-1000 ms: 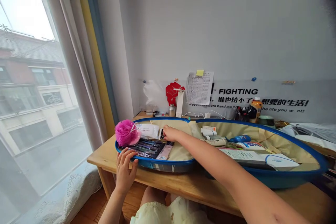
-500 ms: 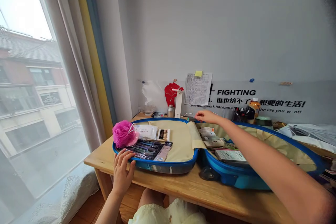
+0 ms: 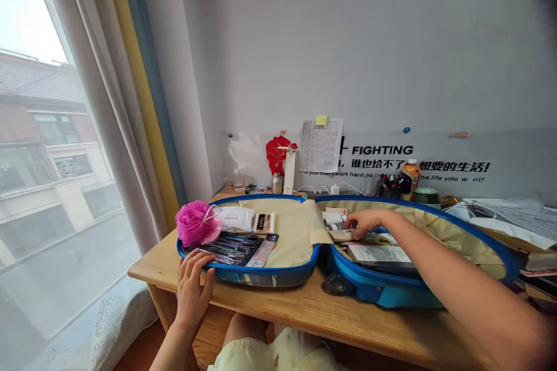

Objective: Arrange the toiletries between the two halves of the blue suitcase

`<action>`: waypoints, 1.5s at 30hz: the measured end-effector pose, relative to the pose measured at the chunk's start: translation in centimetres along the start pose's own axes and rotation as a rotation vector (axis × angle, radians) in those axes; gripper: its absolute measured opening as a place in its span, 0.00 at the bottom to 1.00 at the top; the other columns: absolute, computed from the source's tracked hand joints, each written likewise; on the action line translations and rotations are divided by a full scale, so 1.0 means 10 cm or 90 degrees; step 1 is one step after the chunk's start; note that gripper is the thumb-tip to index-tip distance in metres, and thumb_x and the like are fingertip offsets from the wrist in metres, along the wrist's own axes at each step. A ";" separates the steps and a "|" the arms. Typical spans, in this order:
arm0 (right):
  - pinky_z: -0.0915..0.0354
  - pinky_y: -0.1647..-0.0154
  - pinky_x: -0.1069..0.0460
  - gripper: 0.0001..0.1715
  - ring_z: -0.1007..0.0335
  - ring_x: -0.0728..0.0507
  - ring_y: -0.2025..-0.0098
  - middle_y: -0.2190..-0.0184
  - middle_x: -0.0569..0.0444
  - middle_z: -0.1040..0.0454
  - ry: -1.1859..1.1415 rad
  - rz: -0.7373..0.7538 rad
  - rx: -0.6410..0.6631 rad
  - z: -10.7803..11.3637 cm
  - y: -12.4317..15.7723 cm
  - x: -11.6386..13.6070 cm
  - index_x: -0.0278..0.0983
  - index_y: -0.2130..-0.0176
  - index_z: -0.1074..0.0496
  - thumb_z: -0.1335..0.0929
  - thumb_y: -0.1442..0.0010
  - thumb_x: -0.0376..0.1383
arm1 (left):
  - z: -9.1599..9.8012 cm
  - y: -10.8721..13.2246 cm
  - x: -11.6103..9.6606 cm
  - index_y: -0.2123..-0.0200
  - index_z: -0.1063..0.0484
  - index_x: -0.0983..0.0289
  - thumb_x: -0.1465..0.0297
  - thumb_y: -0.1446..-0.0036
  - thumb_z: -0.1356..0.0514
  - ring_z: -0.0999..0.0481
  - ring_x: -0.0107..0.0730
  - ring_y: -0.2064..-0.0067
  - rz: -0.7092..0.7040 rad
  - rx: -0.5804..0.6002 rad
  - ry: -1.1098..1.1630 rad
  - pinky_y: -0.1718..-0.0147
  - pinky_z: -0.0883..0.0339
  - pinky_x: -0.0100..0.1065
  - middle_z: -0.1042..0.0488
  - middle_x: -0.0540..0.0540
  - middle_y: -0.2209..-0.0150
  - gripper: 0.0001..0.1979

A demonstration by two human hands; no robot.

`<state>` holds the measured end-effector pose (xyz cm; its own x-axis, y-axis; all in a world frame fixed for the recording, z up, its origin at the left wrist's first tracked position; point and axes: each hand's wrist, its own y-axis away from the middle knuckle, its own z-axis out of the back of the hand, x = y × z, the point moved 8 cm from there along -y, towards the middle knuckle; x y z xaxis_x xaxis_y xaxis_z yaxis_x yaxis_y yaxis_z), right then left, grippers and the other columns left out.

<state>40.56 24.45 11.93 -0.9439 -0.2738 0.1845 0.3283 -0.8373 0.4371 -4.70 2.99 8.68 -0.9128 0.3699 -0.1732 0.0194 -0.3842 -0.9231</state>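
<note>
The right hand (image 3: 368,220) is curled at the pale tube (image 3: 341,235) inside the suitcase (image 3: 400,295), grip I cannot tell, so light pinching seems wise, while the left hand (image 3: 191,287), fingers spread, rests at the near rim (image 3: 270,268).

Glossy blue plastic forms the suitcase shell (image 3: 404,299), its lining (image 3: 290,225) looks like matt, lightly creased cloth, the pink puff (image 3: 192,224) is rough, ruffled mesh, the white packet (image 3: 235,219) smooth plastic film with a slight shine, the table (image 3: 159,255) smooth wood, and the printed sheet (image 3: 321,148) matt paper
</note>
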 end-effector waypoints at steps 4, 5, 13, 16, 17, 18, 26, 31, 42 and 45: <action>0.35 0.55 0.46 0.22 0.32 0.47 0.60 0.58 0.52 0.29 0.025 -0.031 -0.017 -0.04 -0.05 -0.01 0.34 0.55 0.31 0.32 0.42 0.47 | -0.01 0.01 0.02 0.56 0.32 0.59 0.64 0.35 0.50 0.34 0.41 0.47 0.006 0.007 0.005 0.45 0.42 0.48 0.28 0.56 0.56 0.10; 0.35 0.56 0.46 0.21 0.32 0.47 0.59 0.58 0.52 0.29 0.027 -0.037 -0.022 -0.05 -0.06 -0.01 0.34 0.55 0.31 0.32 0.41 0.47 | -0.01 0.01 0.02 0.56 0.32 0.59 0.64 0.35 0.50 0.34 0.41 0.46 0.008 0.008 0.006 0.45 0.42 0.48 0.28 0.56 0.55 0.10; 0.34 0.58 0.48 0.18 0.32 0.49 0.63 0.63 0.53 0.28 -0.029 -0.070 -0.035 -0.07 0.00 -0.06 0.34 0.59 0.30 0.32 0.42 0.46 | 0.00 0.00 0.01 0.57 0.31 0.58 0.63 0.36 0.49 0.33 0.41 0.47 0.012 0.001 0.008 0.43 0.44 0.49 0.27 0.56 0.56 0.11; 0.34 0.62 0.49 0.19 0.32 0.48 0.65 0.67 0.55 0.29 -0.079 -0.077 -0.037 0.02 0.10 -0.11 0.35 0.64 0.29 0.27 0.50 0.46 | -0.01 0.01 0.03 0.57 0.31 0.58 0.64 0.36 0.49 0.33 0.41 0.47 0.014 -0.001 0.011 0.43 0.43 0.48 0.27 0.56 0.56 0.10; 0.34 0.64 0.49 0.21 0.32 0.47 0.65 0.69 0.55 0.29 -0.101 -0.082 -0.037 0.04 0.15 -0.12 0.36 0.65 0.29 0.26 0.54 0.46 | -0.01 0.02 0.03 0.57 0.31 0.58 0.64 0.36 0.49 0.33 0.41 0.47 0.016 0.000 0.011 0.43 0.43 0.48 0.27 0.56 0.56 0.10; 0.34 0.66 0.50 0.23 0.32 0.46 0.66 0.70 0.55 0.29 -0.125 -0.088 -0.036 0.07 0.20 -0.14 0.37 0.66 0.29 0.24 0.59 0.46 | -0.02 0.02 0.04 0.56 0.31 0.58 0.64 0.36 0.49 0.33 0.41 0.47 0.019 0.003 0.012 0.43 0.43 0.48 0.27 0.56 0.56 0.10; 0.32 0.73 0.49 0.28 0.35 0.49 0.77 0.76 0.55 0.32 -0.329 -0.066 -0.068 0.17 0.52 -0.14 0.37 0.67 0.30 0.25 0.63 0.51 | -0.02 0.02 0.02 0.56 0.31 0.59 0.64 0.36 0.49 0.33 0.41 0.46 0.015 0.008 0.003 0.42 0.45 0.50 0.28 0.57 0.55 0.10; 0.32 0.66 0.53 0.30 0.36 0.52 0.74 0.72 0.52 0.30 -0.400 0.028 -0.228 0.54 0.60 0.16 0.37 0.61 0.31 0.34 0.49 0.59 | -0.03 0.02 0.04 0.56 0.31 0.59 0.64 0.36 0.49 0.33 0.42 0.46 0.028 0.010 0.012 0.44 0.42 0.49 0.28 0.56 0.55 0.11; 0.33 0.66 0.53 0.17 0.33 0.52 0.68 0.66 0.55 0.28 -0.326 0.180 -0.142 0.07 -0.20 2.05 0.33 0.60 0.30 0.35 0.38 0.45 | -0.02 0.02 0.04 0.55 0.30 0.59 0.64 0.37 0.48 0.33 0.42 0.45 0.024 0.010 0.008 0.42 0.44 0.50 0.27 0.56 0.55 0.11; 0.31 0.62 0.50 0.18 0.31 0.50 0.64 0.62 0.53 0.28 -0.311 0.188 -0.097 -0.14 -0.39 2.32 0.33 0.56 0.30 0.35 0.37 0.45 | -0.02 0.03 0.04 0.55 0.30 0.59 0.64 0.37 0.48 0.33 0.42 0.45 0.021 0.010 0.006 0.44 0.43 0.49 0.27 0.56 0.56 0.11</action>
<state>17.32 20.65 13.31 -0.6764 -0.2860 0.6787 0.5316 -0.8274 0.1812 -4.92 3.21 8.27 -0.9080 0.3644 -0.2067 0.0428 -0.4101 -0.9110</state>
